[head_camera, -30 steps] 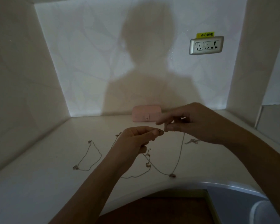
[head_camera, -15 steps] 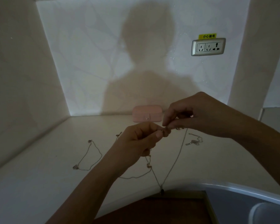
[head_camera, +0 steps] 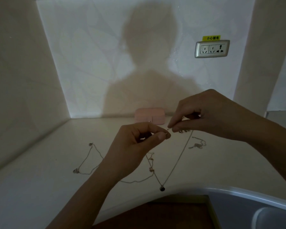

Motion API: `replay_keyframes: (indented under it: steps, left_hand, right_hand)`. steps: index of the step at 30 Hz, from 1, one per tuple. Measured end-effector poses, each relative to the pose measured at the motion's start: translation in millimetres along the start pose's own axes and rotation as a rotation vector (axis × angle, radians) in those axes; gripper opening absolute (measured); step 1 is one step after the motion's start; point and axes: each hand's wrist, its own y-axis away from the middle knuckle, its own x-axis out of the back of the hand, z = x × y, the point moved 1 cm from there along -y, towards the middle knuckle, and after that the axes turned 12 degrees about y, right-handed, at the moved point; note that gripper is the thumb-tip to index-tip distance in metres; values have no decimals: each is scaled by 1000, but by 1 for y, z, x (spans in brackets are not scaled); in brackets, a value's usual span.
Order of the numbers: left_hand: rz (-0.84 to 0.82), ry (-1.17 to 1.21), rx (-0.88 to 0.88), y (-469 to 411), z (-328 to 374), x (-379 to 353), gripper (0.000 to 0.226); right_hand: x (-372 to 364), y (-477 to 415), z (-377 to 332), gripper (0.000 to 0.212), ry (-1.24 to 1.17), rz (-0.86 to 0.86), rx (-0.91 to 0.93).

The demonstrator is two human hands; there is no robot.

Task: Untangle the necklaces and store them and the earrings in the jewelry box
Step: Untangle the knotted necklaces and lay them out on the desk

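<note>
— Pale and dimly lit, the surface (head_camera: 40, 187) is set into a walled corner. What is being worked on above it?

— The pendant necklace (head_camera: 180, 156) is held up between both hands. One end is pinched in the grip of the left hand (head_camera: 135, 146), thumb against forefinger. The other is pinched in the grip of the right hand (head_camera: 210, 118). The chain hangs in a narrow V, its dark pendant (head_camera: 162, 189) at the surface's front edge.

— What has been altered in the last second?

— The hands have been raised and brought together, and the pendant, which lay flat further in, has been drawn to the edge. The lift is judged a check that this chain is clear of the others. That, and whether its clasp is being worked, cannot be told.

— And what is left?

— A looped necklace (head_camera: 86, 160) is laid out at the left, a thin chain (head_camera: 135, 181) runs beneath the left wrist, and a silver tangle (head_camera: 196, 144) lies at the right. The pink jewelry box (head_camera: 149, 115) is shut against the back wall, so nothing is judged stored yet. A wall socket (head_camera: 211, 48) is mounted above, and a person's shadow is cast on the wall.
</note>
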Motion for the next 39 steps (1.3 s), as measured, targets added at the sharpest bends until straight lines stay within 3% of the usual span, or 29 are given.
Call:
replay_keyframes:
  steps: [6,9,17,26,39]
  left_hand:
    - [55,-153,-73,6,4,-3,13]
    - [95,-217,-86,8,6,-3,9]
    - [108,-440,-196,12,11,-13,8]
    - [137,-673,-358,10,8,-14,3]
    - [139,-782,-355,8,12,-16,6]
  right_hand:
    - [4,3,-3,14,-197,15,-44]
    - [4,2,-4,2,-190,-6,-61]
    - [1,-1,-7,5,-174,-102,-139]
    - [-3,1,-7,6,-172,-97,-163]
    - [-6,1,-9,6,-173,-111,-172]
